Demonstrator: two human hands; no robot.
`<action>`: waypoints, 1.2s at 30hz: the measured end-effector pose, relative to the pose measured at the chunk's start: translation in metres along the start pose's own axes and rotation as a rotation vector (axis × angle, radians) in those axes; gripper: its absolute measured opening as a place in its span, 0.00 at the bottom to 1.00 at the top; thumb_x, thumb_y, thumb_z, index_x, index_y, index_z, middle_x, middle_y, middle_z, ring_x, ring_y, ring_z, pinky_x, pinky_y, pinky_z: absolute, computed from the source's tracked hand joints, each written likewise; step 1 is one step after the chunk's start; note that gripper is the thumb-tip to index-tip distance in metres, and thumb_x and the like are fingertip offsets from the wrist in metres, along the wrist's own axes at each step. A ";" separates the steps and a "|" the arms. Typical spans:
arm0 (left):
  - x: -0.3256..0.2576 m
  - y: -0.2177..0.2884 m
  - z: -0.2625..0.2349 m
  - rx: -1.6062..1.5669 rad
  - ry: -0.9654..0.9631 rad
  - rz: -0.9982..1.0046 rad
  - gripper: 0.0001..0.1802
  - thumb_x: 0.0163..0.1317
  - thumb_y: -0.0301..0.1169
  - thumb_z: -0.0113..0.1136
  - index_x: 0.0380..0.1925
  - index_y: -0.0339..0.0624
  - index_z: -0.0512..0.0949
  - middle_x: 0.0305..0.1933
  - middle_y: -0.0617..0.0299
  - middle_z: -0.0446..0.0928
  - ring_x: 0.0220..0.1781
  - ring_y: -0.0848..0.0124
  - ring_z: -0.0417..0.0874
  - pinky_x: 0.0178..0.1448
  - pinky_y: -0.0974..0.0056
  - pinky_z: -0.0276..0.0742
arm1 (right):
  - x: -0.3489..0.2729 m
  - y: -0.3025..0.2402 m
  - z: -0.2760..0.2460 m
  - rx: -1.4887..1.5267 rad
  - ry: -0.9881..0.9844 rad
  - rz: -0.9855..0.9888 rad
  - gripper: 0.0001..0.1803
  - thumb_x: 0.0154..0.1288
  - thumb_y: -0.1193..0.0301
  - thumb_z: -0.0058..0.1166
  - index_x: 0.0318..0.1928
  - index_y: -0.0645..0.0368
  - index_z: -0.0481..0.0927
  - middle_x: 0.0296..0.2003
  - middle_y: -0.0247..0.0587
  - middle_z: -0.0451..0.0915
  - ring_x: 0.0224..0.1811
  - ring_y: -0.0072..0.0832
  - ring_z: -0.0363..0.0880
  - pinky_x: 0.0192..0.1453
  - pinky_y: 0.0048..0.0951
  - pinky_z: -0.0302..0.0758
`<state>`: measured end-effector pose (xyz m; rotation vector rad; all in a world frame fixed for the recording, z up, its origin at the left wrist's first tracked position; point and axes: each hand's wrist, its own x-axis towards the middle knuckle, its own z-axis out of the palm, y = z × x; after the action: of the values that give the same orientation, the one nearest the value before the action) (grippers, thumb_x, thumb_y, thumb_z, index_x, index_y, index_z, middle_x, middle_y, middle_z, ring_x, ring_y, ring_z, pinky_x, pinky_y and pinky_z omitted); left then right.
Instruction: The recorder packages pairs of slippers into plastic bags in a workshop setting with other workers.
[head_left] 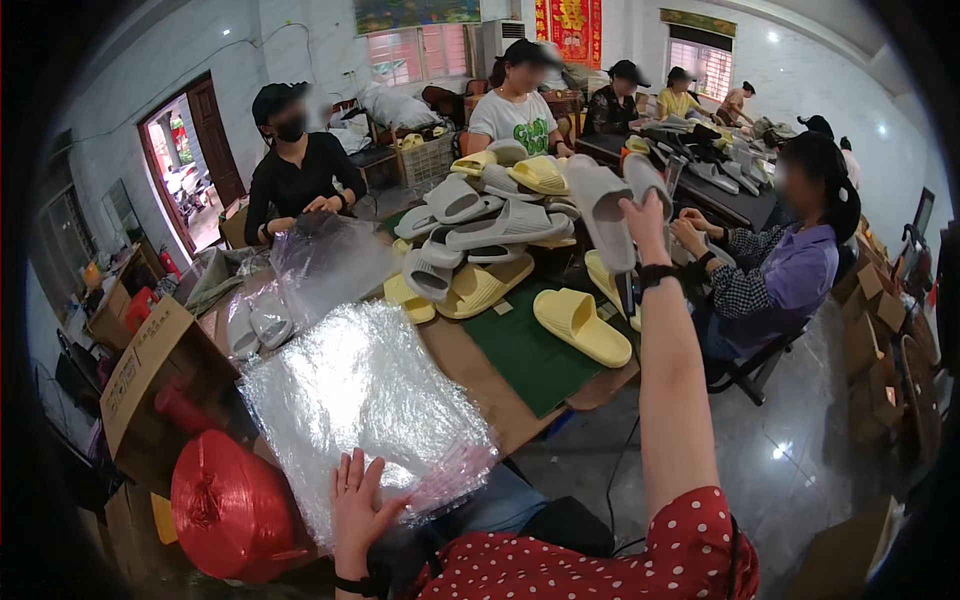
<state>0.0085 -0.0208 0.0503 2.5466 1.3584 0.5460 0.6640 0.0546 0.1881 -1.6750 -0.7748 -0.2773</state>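
Observation:
My right hand (648, 222) reaches out over the table's right side, its fingers closed on a pair of grey slippers (600, 205) held up off the pile. My left hand (362, 500) lies with fingers spread on the near edge of a stack of clear plastic bags (350, 390). Beyond the stack rises a heap of grey slippers (500, 228) and yellow slippers (485, 288). One loose yellow slipper (582, 327) rests on a dark green mat (520, 362), below my raised hand.
A big red roll of plastic twine (235, 505) stands at my left, beside an open cardboard box (150, 365). Across the table a person in black (300, 180) handles clear plastic. Another in purple (800, 260) sits at the right. Bagged slippers (268, 322) lie at the left.

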 end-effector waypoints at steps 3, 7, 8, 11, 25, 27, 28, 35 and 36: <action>-0.003 -0.003 -0.002 0.001 -0.008 -0.011 0.40 0.56 0.56 0.66 0.65 0.47 0.74 0.77 0.46 0.59 0.79 0.48 0.55 0.80 0.43 0.43 | 0.001 -0.003 0.012 0.033 -0.097 0.006 0.44 0.62 0.69 0.64 0.73 0.69 0.55 0.65 0.64 0.62 0.59 0.47 0.78 0.58 0.38 0.77; 0.003 -0.007 0.005 0.013 0.010 0.041 0.40 0.56 0.57 0.66 0.65 0.47 0.74 0.77 0.47 0.59 0.80 0.49 0.54 0.80 0.43 0.43 | -0.060 0.070 0.031 -0.138 -0.018 -0.207 0.26 0.56 0.71 0.63 0.56 0.62 0.76 0.49 0.54 0.77 0.51 0.48 0.78 0.56 0.44 0.76; -0.004 -0.006 0.001 0.018 0.001 -0.002 0.40 0.56 0.57 0.65 0.65 0.48 0.74 0.77 0.47 0.59 0.80 0.48 0.54 0.80 0.42 0.43 | -0.098 0.056 0.044 -0.327 -0.105 -0.145 0.28 0.54 0.70 0.64 0.56 0.63 0.75 0.52 0.56 0.76 0.57 0.53 0.74 0.62 0.48 0.72; -0.002 -0.007 0.002 0.012 0.001 0.012 0.40 0.57 0.58 0.65 0.65 0.47 0.73 0.77 0.48 0.59 0.80 0.48 0.54 0.81 0.43 0.42 | -0.136 0.068 0.040 -0.570 -0.338 0.120 0.41 0.52 0.62 0.67 0.63 0.70 0.66 0.61 0.64 0.69 0.64 0.57 0.67 0.71 0.50 0.65; -0.003 -0.003 0.001 0.006 0.028 0.038 0.39 0.58 0.56 0.65 0.66 0.48 0.73 0.77 0.49 0.60 0.79 0.48 0.54 0.80 0.43 0.43 | -0.161 0.092 0.067 -0.782 -0.396 -0.074 0.16 0.60 0.74 0.56 0.48 0.66 0.79 0.53 0.61 0.74 0.50 0.56 0.80 0.54 0.49 0.78; -0.005 -0.004 0.000 0.001 0.030 0.023 0.39 0.58 0.56 0.65 0.66 0.48 0.73 0.77 0.49 0.60 0.79 0.48 0.54 0.80 0.43 0.43 | -0.168 0.072 0.057 -0.714 -0.529 -0.080 0.15 0.61 0.74 0.54 0.48 0.68 0.78 0.54 0.64 0.74 0.51 0.57 0.79 0.55 0.48 0.78; -0.006 -0.004 -0.001 0.004 0.032 0.016 0.39 0.58 0.55 0.65 0.66 0.48 0.73 0.77 0.49 0.60 0.80 0.48 0.54 0.80 0.43 0.44 | -0.176 0.059 0.051 -0.650 -0.531 -0.082 0.16 0.61 0.72 0.55 0.48 0.69 0.77 0.48 0.64 0.78 0.48 0.55 0.81 0.53 0.46 0.79; -0.004 -0.005 0.001 0.012 0.073 0.050 0.39 0.58 0.55 0.65 0.65 0.49 0.73 0.77 0.49 0.59 0.79 0.48 0.55 0.80 0.44 0.44 | -0.212 0.044 0.021 -0.304 -0.702 -0.104 0.14 0.57 0.67 0.62 0.38 0.67 0.79 0.32 0.58 0.81 0.34 0.52 0.82 0.42 0.44 0.80; -0.002 -0.006 0.002 0.018 0.063 0.051 0.39 0.58 0.56 0.65 0.66 0.50 0.73 0.77 0.50 0.59 0.79 0.49 0.55 0.80 0.43 0.45 | -0.210 0.048 0.026 -0.385 -0.606 -0.106 0.16 0.56 0.66 0.63 0.40 0.65 0.80 0.40 0.62 0.78 0.42 0.57 0.80 0.49 0.45 0.79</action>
<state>0.0036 -0.0189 0.0459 2.6056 1.3269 0.6310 0.5310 0.0046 0.0245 -2.1185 -1.3257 0.0221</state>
